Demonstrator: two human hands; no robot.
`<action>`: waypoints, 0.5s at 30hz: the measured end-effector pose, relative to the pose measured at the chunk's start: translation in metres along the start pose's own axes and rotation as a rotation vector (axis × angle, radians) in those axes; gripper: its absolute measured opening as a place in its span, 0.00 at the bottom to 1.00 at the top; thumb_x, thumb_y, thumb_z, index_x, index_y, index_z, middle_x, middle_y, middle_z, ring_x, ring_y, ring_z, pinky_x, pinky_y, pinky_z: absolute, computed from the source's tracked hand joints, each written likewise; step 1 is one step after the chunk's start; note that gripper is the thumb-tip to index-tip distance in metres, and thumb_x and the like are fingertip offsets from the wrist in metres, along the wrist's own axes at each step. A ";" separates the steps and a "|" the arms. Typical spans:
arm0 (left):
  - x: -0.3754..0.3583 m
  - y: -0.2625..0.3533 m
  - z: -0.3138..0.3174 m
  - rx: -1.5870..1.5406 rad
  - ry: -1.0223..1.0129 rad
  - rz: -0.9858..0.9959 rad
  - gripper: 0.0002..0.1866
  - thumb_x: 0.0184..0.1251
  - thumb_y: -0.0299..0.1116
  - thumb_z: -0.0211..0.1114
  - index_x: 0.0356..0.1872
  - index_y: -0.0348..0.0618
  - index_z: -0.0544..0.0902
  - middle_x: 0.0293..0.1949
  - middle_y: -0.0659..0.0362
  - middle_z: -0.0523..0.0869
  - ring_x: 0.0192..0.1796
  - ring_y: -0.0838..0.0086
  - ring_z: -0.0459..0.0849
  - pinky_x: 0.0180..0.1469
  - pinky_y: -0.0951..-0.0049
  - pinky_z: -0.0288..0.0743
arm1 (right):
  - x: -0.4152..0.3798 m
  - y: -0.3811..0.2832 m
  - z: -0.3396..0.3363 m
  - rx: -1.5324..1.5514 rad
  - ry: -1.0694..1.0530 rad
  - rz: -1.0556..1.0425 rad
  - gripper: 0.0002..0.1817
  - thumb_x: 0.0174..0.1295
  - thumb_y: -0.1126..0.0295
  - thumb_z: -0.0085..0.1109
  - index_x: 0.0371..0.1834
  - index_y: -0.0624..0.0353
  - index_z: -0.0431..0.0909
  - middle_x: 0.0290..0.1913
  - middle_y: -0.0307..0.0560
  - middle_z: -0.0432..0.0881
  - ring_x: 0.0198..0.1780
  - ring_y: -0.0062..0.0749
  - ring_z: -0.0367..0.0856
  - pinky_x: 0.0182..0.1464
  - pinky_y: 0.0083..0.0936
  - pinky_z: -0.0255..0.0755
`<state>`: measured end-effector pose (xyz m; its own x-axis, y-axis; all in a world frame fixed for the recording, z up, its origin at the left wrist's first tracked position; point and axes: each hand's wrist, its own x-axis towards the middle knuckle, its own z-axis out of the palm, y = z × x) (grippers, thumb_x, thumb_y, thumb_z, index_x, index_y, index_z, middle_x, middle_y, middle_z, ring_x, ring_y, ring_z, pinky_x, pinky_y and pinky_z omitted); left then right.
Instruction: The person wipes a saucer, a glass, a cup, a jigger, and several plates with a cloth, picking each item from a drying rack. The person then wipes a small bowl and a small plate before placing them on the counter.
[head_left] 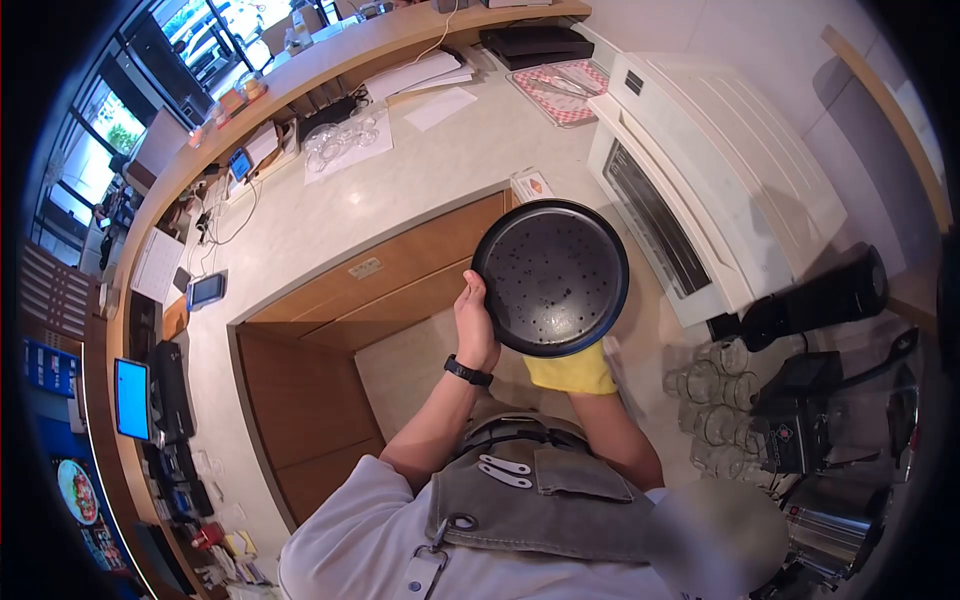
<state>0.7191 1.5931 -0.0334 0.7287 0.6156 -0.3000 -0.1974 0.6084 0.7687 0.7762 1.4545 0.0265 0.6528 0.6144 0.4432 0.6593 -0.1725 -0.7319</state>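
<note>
A round black plate (551,277), wet with water drops, is held up on edge in front of me. My left hand (474,318), with a black watch on its wrist, grips the plate's left rim. A yellow cloth (571,371) is pressed against the plate's lower edge. It covers my right hand, which I cannot see; only my right forearm shows below it.
A white oven-like appliance (700,190) stands on the right, with clear glasses (712,400) and black machines (820,300) beside it. A pale counter (330,220) runs around wooden cabinet fronts (400,270) and carries papers, glasses, a checkered tray (560,90) and a tablet (207,290).
</note>
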 end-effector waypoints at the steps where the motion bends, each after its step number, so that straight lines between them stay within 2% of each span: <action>1: 0.015 0.003 -0.004 0.043 0.016 0.009 0.31 0.83 0.53 0.45 0.62 0.31 0.76 0.58 0.55 0.82 0.57 0.72 0.80 0.63 0.70 0.72 | 0.009 -0.001 0.003 -0.029 -0.023 0.007 0.18 0.59 0.65 0.61 0.53 0.52 0.77 0.47 0.44 0.80 0.50 0.49 0.78 0.52 0.38 0.71; 5: 0.085 0.018 -0.033 0.183 0.067 0.071 0.30 0.84 0.51 0.44 0.64 0.30 0.74 0.62 0.54 0.80 0.61 0.70 0.79 0.67 0.71 0.68 | 0.047 -0.012 0.009 -0.129 -0.086 0.048 0.16 0.57 0.65 0.61 0.50 0.51 0.77 0.45 0.43 0.79 0.48 0.47 0.77 0.50 0.36 0.70; 8: 0.143 0.043 -0.053 0.157 0.074 0.106 0.30 0.84 0.51 0.44 0.64 0.29 0.74 0.62 0.53 0.80 0.62 0.69 0.78 0.67 0.70 0.69 | 0.081 -0.018 0.021 -0.188 -0.101 0.084 0.15 0.55 0.66 0.62 0.47 0.51 0.76 0.44 0.42 0.78 0.46 0.46 0.77 0.47 0.35 0.70; 9: 0.165 0.051 -0.061 0.112 0.048 0.090 0.31 0.84 0.51 0.44 0.63 0.27 0.74 0.61 0.50 0.80 0.61 0.68 0.79 0.65 0.69 0.71 | 0.092 -0.019 0.026 -0.201 -0.102 0.101 0.15 0.55 0.66 0.62 0.46 0.51 0.76 0.43 0.42 0.78 0.46 0.45 0.76 0.47 0.35 0.70; 11: 0.216 0.060 -0.079 0.165 0.138 0.112 0.33 0.83 0.53 0.47 0.58 0.24 0.78 0.54 0.52 0.84 0.55 0.74 0.78 0.61 0.72 0.71 | 0.112 -0.018 0.035 -0.233 -0.101 0.120 0.14 0.54 0.67 0.62 0.45 0.51 0.76 0.42 0.41 0.77 0.45 0.45 0.76 0.45 0.34 0.69; 15: 0.315 0.065 -0.118 0.287 0.266 0.218 0.34 0.83 0.52 0.47 0.57 0.21 0.78 0.52 0.49 0.85 0.52 0.71 0.80 0.59 0.70 0.72 | 0.137 -0.016 0.049 -0.288 -0.101 0.181 0.13 0.52 0.68 0.63 0.42 0.50 0.76 0.40 0.40 0.76 0.42 0.43 0.75 0.42 0.32 0.69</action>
<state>0.8589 1.8857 -0.1445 0.4888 0.8444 -0.2194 -0.1108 0.3095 0.9444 0.8367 1.5794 0.0738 0.7379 0.6245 0.2560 0.6241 -0.4869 -0.6111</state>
